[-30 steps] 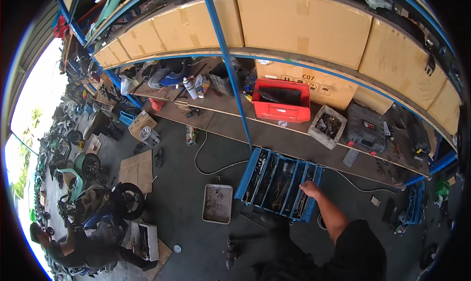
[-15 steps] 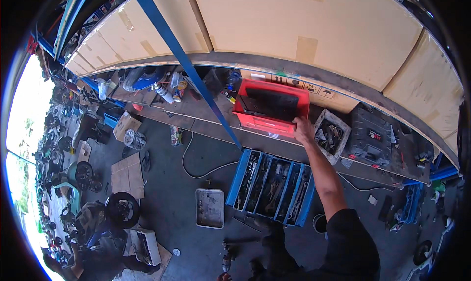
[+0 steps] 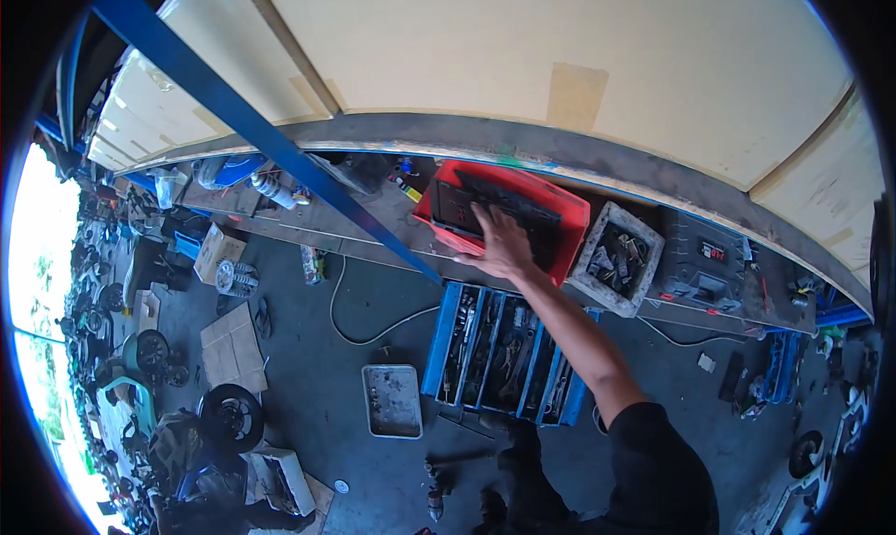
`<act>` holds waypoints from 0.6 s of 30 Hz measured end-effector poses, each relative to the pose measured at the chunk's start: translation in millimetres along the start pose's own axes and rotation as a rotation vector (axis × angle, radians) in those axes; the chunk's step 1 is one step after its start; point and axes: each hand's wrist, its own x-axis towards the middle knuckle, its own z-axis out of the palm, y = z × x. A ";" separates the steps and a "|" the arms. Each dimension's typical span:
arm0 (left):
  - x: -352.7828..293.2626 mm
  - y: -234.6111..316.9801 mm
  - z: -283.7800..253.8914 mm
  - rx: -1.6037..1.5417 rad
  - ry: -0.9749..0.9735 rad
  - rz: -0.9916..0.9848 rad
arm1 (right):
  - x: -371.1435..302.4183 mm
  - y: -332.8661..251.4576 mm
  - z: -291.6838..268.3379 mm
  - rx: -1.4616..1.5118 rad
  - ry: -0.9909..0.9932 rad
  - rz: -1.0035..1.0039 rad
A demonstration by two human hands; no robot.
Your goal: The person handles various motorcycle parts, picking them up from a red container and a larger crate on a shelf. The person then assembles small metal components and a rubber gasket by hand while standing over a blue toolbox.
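Note:
My right hand [image 3: 505,243] reaches over the near rim of a red plastic bin [image 3: 571,222]. Its fingers are spread, with fingertips at the edge of a flat black case [image 3: 453,208] inside the bin; whether they touch it I cannot tell. A second dark flat piece [image 3: 532,213] lies beside that case. Only a sliver of my left hand [image 3: 425,532] shows at the lower edge, its fingers hidden. Close to it is a drill-like power tool [image 3: 435,503]. Below the bin, a blue cantilever toolbox [image 3: 431,372] stands open, with wrenches and other hand tools in its trays.
Right of the bin sit a grey box of metal parts [image 3: 646,292] and a dark tool case [image 3: 700,264]. A blue post [image 3: 280,141] slants across the shelf. On the floor lie a metal tray [image 3: 393,429], cardboard [image 3: 233,348] and a wheel [image 3: 231,417].
My right hand has let go of the bin's right near corner and moved left over the black case, fingers spreading. The bin now sits at more of a slant. My left hand has mostly slipped out of view.

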 end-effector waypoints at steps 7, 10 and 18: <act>-8.3 35.2 -2.5 -0.015 0.013 0.045 | 24.4 9.4 38.4 0.099 -0.095 -0.077; -17.0 37.2 -1.3 -0.044 0.036 0.022 | 41.1 34.2 -0.2 0.087 -0.001 0.026; -5.6 0.2 4.5 -0.027 -0.017 -0.080 | 50.2 147.5 -62.9 -0.063 0.134 0.186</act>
